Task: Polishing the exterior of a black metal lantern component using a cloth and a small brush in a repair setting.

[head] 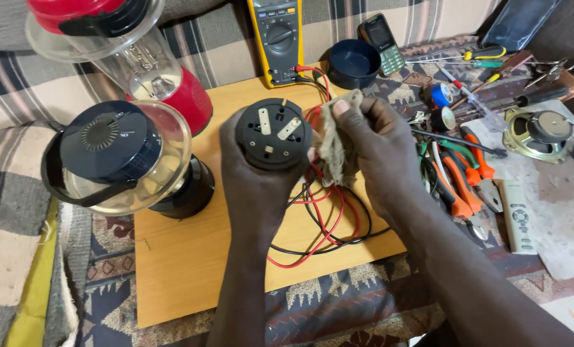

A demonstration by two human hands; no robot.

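Observation:
My left hand (248,186) grips a round black lantern base (274,133) from below, its flat underside with metal contacts turned up toward me. My right hand (380,144) pinches a small grey-brown rag (337,141) and holds it against the right edge of that base. Both hands hover over a light wooden board (178,263). Red and black test leads (322,222) lie looped on the board under my hands.
A black lantern with a clear globe (117,157) and a red one (133,58) lie at left. A yellow multimeter (277,38), dark blue cap (353,63), mobile phone (381,42), orange-handled pliers (457,177), tape rolls, screwdrivers, a speaker (540,132) and a white remote (517,215) lie about.

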